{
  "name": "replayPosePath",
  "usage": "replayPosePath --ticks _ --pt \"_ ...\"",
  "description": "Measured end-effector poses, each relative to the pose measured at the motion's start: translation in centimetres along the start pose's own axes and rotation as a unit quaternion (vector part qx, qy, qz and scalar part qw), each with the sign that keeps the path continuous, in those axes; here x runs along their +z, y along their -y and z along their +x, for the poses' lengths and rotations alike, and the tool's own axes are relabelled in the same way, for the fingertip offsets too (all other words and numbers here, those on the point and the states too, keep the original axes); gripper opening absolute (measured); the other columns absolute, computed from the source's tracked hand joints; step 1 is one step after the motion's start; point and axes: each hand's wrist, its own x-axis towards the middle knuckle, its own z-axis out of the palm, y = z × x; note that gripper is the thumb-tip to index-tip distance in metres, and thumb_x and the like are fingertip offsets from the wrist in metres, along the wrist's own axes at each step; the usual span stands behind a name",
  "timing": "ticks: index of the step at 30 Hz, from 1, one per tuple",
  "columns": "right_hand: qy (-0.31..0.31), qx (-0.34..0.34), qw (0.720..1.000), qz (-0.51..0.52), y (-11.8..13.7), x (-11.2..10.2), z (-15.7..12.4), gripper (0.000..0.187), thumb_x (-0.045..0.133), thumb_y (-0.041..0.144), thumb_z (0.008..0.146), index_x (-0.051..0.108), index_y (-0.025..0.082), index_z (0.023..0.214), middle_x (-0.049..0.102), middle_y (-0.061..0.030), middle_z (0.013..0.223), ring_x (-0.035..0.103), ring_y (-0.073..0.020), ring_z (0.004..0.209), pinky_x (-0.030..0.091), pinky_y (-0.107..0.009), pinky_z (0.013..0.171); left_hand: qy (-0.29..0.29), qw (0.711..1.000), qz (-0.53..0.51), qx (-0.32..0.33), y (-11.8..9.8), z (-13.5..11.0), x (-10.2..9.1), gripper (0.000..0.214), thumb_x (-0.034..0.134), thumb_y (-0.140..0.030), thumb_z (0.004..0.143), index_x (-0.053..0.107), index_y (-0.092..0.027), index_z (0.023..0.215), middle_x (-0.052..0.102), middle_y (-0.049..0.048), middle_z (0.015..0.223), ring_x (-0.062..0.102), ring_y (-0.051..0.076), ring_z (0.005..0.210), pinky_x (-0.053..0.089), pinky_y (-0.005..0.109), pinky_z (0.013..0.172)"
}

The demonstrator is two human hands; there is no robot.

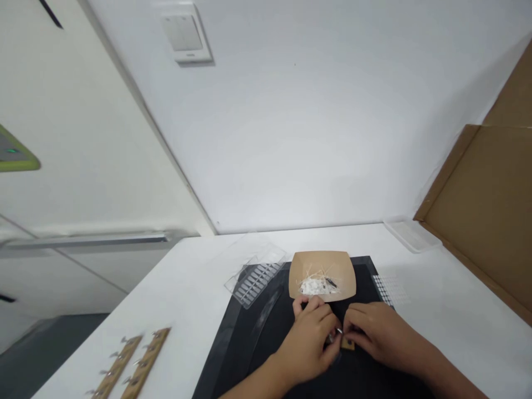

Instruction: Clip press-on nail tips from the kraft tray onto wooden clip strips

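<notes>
Grip of left hand (310, 339), right hand (374, 332) mostly hides wooden strip (348, 345).

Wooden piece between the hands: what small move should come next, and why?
Probably press the metal clip firmly onto the wooden piece: the left hand pinches the clip, the right hand holds the wooden piece, and they meet over the black mat.

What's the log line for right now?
left hand: pinching small metal clip | right hand: holding small brown wooden piece | under: flat black mat
</notes>
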Motion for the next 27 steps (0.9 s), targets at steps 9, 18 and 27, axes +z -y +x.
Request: replayPosePath --ticks 9,18,27 --pt "0.008 0.005 1.0 -0.027 0.31 -0.24 -0.38 0.008 0.07 0.017 0.093 0.068 0.024 0.097 0.073 0.0022 0.097 0.068 -0.0187 0.085 0.038 -0.029 0.072 0.021 1.0 0.009 -0.004 -0.11 0.16 -0.39 0.005 0.066 -0.02 0.09 0.061 -0.021 0.088 0.065 0.0014 0.089 0.055 0.023 0.099 0.026 0.046 0.097" --pt "-0.004 -0.012 1.0 -0.003 -0.27 -0.15 -0.09 0.004 0.07 0.022 0.095 0.067 0.024 0.097 0.073 0.0034 0.095 0.067 -0.016 0.084 0.038 -0.027 0.071 0.019 1.0 0.023 0.003 -0.15 0.2 -0.42 0.006 0.066 -0.02 0.091 0.061 -0.02 0.087 0.065 0.0013 0.089 0.055 0.023 0.099 0.027 0.045 0.099" --pt "-0.006 -0.024 1.0 0.001 -0.6 0.18 0.05 0.003 0.068 0.022 0.096 0.068 0.024 0.099 0.073 0.0022 0.097 0.067 -0.0165 0.085 0.04 -0.027 0.073 0.007 1.0 0.02 0.011 -0.12 0.18 -0.4 0.006 0.066 -0.021 0.091 0.061 -0.021 0.087 0.064 0.0011 0.089 0.056 0.023 0.099 0.028 0.044 0.097"
